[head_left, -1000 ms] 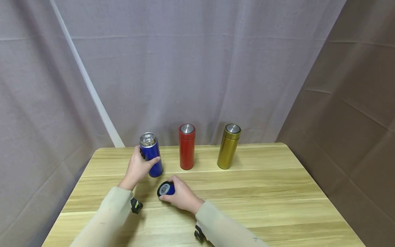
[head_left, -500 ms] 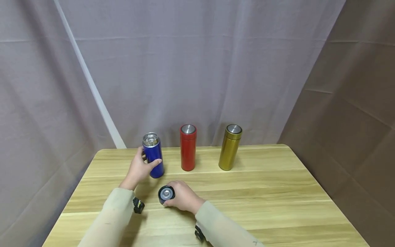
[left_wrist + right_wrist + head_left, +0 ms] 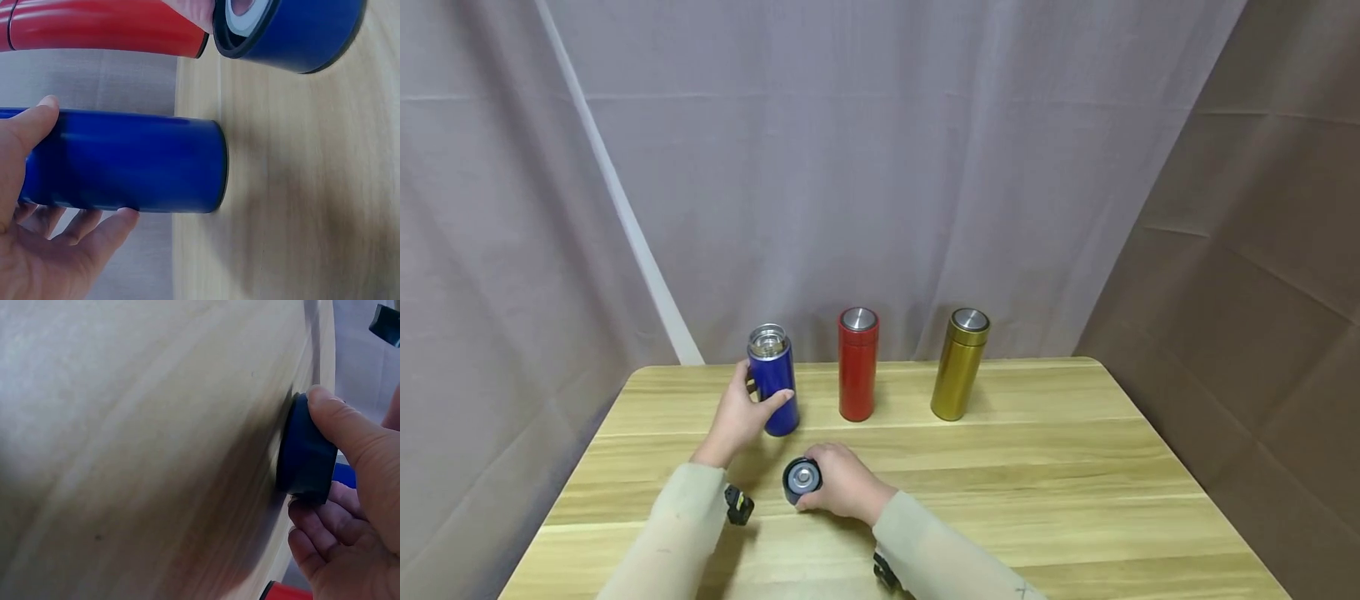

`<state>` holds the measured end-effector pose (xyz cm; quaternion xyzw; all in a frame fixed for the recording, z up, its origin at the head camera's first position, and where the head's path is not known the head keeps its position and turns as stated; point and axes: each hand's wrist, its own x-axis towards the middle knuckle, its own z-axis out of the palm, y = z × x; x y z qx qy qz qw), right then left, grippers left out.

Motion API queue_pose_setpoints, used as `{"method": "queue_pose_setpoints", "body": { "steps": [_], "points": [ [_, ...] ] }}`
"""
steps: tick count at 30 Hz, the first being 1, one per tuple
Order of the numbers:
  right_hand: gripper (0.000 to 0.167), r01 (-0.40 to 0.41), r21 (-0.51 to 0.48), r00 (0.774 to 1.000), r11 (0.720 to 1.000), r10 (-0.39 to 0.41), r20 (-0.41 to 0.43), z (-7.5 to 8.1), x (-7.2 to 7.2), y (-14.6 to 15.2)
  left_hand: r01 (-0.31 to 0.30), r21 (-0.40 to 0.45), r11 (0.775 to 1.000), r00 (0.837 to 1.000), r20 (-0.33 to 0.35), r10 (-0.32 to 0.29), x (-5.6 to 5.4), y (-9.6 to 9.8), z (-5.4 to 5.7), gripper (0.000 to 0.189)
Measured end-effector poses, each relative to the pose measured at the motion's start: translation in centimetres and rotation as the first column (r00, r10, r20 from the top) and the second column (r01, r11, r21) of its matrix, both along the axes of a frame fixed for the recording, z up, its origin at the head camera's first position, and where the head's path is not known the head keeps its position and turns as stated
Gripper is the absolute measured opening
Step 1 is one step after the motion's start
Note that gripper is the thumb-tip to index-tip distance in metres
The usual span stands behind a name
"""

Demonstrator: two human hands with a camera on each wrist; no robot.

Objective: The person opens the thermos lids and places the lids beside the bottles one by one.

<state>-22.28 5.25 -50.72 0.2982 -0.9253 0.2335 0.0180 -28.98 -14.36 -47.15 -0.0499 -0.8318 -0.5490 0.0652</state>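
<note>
Toward the back left of the table, an open blue thermos bottle (image 3: 780,387) stands upright, its steel mouth bare. My left hand (image 3: 741,412) grips its side, thumb across the front and fingers behind, as the left wrist view also shows on the blue body (image 3: 144,162). Nearer the front, my right hand (image 3: 846,483) holds the bottle's blue lid (image 3: 802,477) by its rim, with the grey inner side facing up. In the right wrist view the lid (image 3: 306,453) sits between thumb and fingers, right at the tabletop.
A closed red thermos (image 3: 857,371) stands right of the blue one, and a closed gold thermos (image 3: 955,375) farther right. The wooden table (image 3: 1037,475) ends at a grey curtain (image 3: 880,167) behind, with a brown curtain (image 3: 1262,292) along the right.
My right hand has turned the lid from tilted to inner side up and lowered it slightly toward the front. My left hand keeps its grip on the blue bottle, almost unmoved.
</note>
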Motion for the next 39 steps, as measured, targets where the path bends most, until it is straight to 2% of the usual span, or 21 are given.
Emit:
{"method": "queue_pose_setpoints", "body": {
  "steps": [14, 19, 21, 23, 26, 29, 35, 39],
  "points": [
    [0.057, 0.002, 0.034, 1.0, 0.999, -0.001, -0.025, 0.4, 0.6, 0.3, 0.059, 0.016, 0.998, 0.998, -0.002, -0.059, -1.4, -0.1, -0.1, 0.08],
    [0.058, 0.022, 0.085, 0.997, 0.996, -0.015, -0.076, 0.1, 1.1, 0.2, 0.06, 0.014, 0.998, 0.998, 0.005, -0.06, -1.3, 0.2, -0.2, 0.079],
    [0.064, 0.034, 0.119, 0.995, 0.992, -0.023, -0.093, -0.1, 1.2, 0.2, 0.048, -0.009, 0.999, 0.999, -0.009, -0.048, -1.1, 0.3, -0.3, 0.077],
    [0.076, 0.058, 0.132, 0.995, 0.99, -0.048, -0.082, 0.0, 1.3, 0.3, 0.035, -0.055, 0.998, 0.999, -0.02, -0.036, -0.8, 0.3, -0.3, 0.078],
    [0.089, 0.097, 0.098, 0.995, 0.99, -0.094, -0.03, 0.6, 1.4, 0.9, 0.037, -0.135, 0.99, 0.999, -0.021, -0.041, 0.2, 0.0, -0.3, 0.085],
    [0.088, 0.121, 0.019, 0.992, 0.993, -0.121, 0.031, 1.7, 1.2, 2.4, 0.052, -0.193, 0.98, 0.999, -0.003, -0.053, 1.7, -0.3, -0.3, 0.092],
    [0.091, 0.162, -0.026, 0.986, 0.986, -0.161, 0.05, 3.8, 0.3, 6.9, 0.078, -0.219, 0.973, 0.995, -0.044, -0.09, 4.5, -0.5, -0.1, 0.087],
    [0.093, 0.21, -0.044, 0.976, 0.977, -0.208, 0.058, 4.8, -0.5, 9.6, 0.12, -0.225, 0.967, 0.986, -0.087, -0.143, 5.5, 0.0, -0.2, 0.08]
  ]
}}
